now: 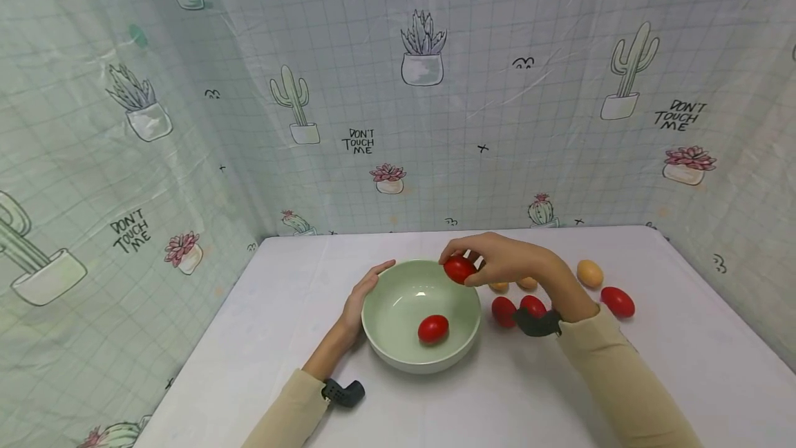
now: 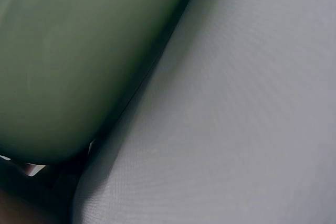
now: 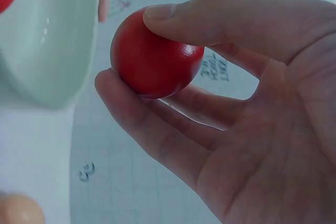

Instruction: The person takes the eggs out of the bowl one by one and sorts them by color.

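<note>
Between the thumb and fingers of my right hand (image 1: pixel 506 258) is a red egg (image 1: pixel 459 269), pinched above the right rim of a pale green bowl (image 1: pixel 392 299). The right wrist view shows the thumb on one side of the egg and fingertips on the other. Inside the bowl a second red egg (image 1: pixel 433 329) lies on the bottom. My left hand (image 1: pixel 358 301) rests along the bowl's left outer side, fingers extended near the rim; its thumb is hidden. Mostly the bowl's outer wall (image 2: pixel 79 61) fills the left wrist view.
Right of the bowl, two red eggs (image 1: pixel 504 312) lie side by side, with brownish eggs (image 1: pixel 528 283) behind, partly hidden by the right hand and arm. Farther right are another brownish egg (image 1: pixel 589 274) and a red egg (image 1: pixel 618 302). A printed cloth hangs behind the white table (image 1: pixel 280 282).
</note>
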Available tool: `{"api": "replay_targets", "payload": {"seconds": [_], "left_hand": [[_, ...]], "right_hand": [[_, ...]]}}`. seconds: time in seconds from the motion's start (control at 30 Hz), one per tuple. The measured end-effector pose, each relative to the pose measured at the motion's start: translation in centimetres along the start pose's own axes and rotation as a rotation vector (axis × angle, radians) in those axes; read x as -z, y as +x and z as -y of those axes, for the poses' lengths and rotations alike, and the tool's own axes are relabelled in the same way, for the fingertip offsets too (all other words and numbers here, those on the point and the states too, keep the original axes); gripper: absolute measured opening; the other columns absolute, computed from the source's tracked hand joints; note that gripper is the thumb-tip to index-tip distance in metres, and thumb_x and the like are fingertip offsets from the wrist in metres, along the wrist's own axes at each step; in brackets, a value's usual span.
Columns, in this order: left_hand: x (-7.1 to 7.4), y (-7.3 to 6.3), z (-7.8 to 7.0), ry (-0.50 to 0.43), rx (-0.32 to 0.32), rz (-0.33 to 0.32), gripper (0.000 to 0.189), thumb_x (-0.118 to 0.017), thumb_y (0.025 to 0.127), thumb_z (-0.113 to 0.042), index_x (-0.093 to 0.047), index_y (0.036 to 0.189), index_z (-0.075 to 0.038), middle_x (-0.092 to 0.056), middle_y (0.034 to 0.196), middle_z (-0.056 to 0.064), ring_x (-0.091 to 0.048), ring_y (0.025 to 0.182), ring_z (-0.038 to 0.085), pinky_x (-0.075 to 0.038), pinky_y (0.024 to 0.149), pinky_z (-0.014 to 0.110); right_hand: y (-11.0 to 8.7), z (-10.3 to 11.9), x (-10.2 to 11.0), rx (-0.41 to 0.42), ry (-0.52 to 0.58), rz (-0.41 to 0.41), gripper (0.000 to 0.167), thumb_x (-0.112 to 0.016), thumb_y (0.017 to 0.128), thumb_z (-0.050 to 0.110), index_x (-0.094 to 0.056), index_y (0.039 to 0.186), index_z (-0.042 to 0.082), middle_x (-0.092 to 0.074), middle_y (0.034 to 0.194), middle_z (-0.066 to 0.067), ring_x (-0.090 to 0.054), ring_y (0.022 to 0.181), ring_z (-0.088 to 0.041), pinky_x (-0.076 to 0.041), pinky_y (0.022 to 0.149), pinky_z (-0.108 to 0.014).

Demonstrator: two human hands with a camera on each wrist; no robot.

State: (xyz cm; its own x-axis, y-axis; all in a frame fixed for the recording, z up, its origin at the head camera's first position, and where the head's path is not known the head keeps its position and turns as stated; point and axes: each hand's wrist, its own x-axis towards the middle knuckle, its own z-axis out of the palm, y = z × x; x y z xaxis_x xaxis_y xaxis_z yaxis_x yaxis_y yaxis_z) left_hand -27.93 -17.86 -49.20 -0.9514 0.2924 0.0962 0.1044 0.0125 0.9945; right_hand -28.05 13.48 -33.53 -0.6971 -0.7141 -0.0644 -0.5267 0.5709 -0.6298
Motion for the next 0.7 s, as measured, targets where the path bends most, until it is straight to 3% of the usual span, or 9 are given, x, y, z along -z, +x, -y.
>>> {"api": "replay_targets", "payload": {"seconds": [0.2,0.37,0.53,0.7], "left_hand": [[0.0,0.1,0.0,0.0,0.0,-0.005,0.052,-0.022,0.111,-0.036,-0.043,0.157,-0.024,-0.044,0.162,0.004,-0.044,0.149,0.029,-0.045,0.11,0.023],[0.0,0.0,0.0,0.004,0.0,-0.002,0.053,-0.021,0.111,-0.037,-0.042,0.158,-0.023,-0.043,0.163,0.004,-0.042,0.151,0.029,-0.043,0.113,0.025],[-0.1,-0.1,0.0,0.003,-0.002,-0.005,0.052,-0.021,0.111,-0.036,-0.042,0.157,-0.024,-0.043,0.163,0.003,-0.042,0.151,0.028,-0.042,0.115,0.027],[-0.1,-0.1,-0.1,0.004,0.004,-0.01,0.052,-0.021,0.111,-0.037,-0.043,0.156,-0.026,-0.044,0.162,0.002,-0.043,0.15,0.027,-0.043,0.114,0.027]], "right_hand": [[-2.6,-1.5,1.2,-0.04,0.023,-0.052,0.044,-0.07,0.089,0.009,-0.065,0.13,0.025,-0.068,0.124,0.0,-0.067,0.108,-0.02,-0.059,0.095,-0.038],[-4.9,-2.7,1.8,-0.068,0.043,-0.102,0.045,-0.075,0.09,0.013,-0.064,0.132,0.025,-0.067,0.127,-0.004,-0.065,0.114,-0.024,-0.059,0.097,-0.039],[-7.2,-4.1,2.3,-0.161,0.105,-0.146,0.049,-0.078,0.088,0.017,-0.062,0.134,0.026,-0.062,0.134,-0.008,-0.06,0.121,-0.031,-0.061,0.093,-0.041],[-9.4,-5.8,2.8,-0.148,0.052,-0.201,0.053,-0.079,0.086,0.017,-0.06,0.135,0.024,-0.062,0.134,-0.01,-0.058,0.122,-0.033,-0.061,0.091,-0.041]]}}
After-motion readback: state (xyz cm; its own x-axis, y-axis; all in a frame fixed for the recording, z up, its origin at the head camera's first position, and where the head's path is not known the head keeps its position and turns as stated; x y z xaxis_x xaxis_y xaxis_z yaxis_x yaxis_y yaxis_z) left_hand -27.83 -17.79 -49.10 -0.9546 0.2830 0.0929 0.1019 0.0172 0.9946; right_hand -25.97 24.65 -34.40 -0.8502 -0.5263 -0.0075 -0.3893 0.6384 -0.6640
